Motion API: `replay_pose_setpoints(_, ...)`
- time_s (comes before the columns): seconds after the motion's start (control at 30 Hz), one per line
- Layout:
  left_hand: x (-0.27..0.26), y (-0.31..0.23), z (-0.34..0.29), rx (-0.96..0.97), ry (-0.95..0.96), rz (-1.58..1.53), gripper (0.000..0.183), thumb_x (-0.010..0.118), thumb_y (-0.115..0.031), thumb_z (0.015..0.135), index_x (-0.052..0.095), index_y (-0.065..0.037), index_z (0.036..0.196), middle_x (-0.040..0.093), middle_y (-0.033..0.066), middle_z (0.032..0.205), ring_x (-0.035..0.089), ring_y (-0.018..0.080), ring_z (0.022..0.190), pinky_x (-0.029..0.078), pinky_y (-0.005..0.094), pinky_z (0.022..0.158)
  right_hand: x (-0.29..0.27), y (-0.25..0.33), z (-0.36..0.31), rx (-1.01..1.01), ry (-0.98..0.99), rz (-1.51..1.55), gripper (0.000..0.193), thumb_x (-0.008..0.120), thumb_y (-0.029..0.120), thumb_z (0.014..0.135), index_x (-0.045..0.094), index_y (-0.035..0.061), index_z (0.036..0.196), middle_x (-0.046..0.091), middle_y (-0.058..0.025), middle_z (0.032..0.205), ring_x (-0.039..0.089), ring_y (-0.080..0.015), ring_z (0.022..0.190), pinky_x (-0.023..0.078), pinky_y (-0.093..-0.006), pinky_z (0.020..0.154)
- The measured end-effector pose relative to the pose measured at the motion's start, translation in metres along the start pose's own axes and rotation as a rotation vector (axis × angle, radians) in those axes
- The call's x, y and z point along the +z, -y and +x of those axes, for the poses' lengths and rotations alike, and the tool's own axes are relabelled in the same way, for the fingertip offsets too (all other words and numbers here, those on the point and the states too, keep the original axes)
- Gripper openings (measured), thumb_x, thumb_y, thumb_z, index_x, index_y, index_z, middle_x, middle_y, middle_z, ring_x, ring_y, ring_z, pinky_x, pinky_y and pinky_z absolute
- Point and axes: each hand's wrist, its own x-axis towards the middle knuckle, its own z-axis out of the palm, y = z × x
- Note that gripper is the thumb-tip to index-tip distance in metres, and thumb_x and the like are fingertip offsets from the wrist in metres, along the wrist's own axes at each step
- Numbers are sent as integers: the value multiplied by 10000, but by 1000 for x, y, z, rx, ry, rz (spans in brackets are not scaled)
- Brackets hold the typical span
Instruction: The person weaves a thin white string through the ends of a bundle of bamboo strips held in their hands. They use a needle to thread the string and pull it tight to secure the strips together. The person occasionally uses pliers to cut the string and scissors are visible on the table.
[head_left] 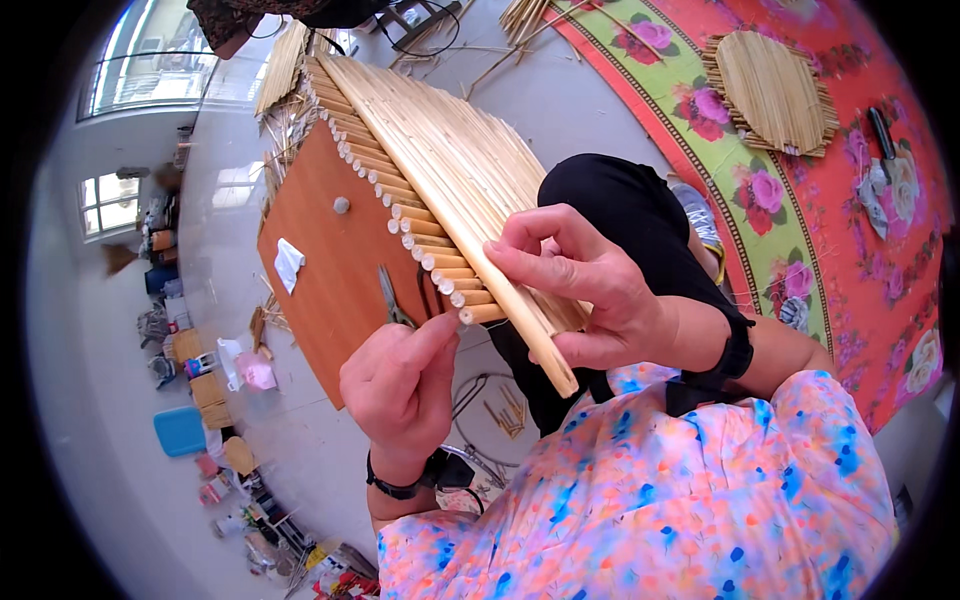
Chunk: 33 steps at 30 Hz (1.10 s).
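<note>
A panel of pale reed sticks [455, 125] slants from my lap toward the far left. One thicker, long reed stick [420, 195] runs along it, crossing a row of short stick ends [440, 255]. My right hand [605, 290] grips the near end of this long stick, fingers on top and thumb lower down by its tip. My left hand [400, 385] is closed in a pinch right beside the nearest short stick's end. What lies between its fingertips is too small to make out.
Under the panel stands a brown board [330, 240] with pliers [393, 297] and a crumpled white tissue [289, 263]. At right, a floral cloth [760, 215] bears an oval reed mat [765, 90]. Cut stick pieces [508, 415] lie on the floor. Household goods line the left wall.
</note>
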Motion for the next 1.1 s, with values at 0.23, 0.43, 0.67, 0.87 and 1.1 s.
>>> replay_pose_setpoints(0.23,-9,-5,6,-9,80,105,192,721,66,730,677,-11,901,440,45,569,425,178,476,308,301,441,-1,0,1,27,-11,57,642,747,191,732,564,76,1336,499,-109,1160,503,-234,996,455,-329,834)
replay_pose_setpoints(0.43,-14,-9,8,-17,105,150,193,716,77,732,669,-9,898,441,50,575,426,171,482,307,291,444,2,-1,3,9,-43,93,627,754,185,727,580,91,1322,507,-102,1143,506,-230,945,464,-331,811)
replay_pose_setpoints(0.67,-10,-19,4,-150,100,162,157,687,82,767,656,-1,897,476,53,596,452,161,497,326,273,459,3,-4,3,-10,-73,61,644,773,192,704,586,109,1314,520,-100,1120,525,-233,895,484,-327,765)
replay_pose_setpoints(0.87,-15,-31,0,-461,108,29,141,650,99,787,621,14,895,530,59,636,499,142,532,365,241,493,2,-2,4,0,-64,37,683,781,178,691,562,110,1334,508,-100,1119,524,-238,895,490,-325,761)
replay_pose_setpoints(1.1,-15,-24,-2,-343,113,66,123,649,98,787,608,14,866,510,68,630,482,140,526,353,247,489,-1,-1,5,10,-11,61,686,776,144,683,561,100,1334,491,-99,1109,512,-239,881,491,-320,756)
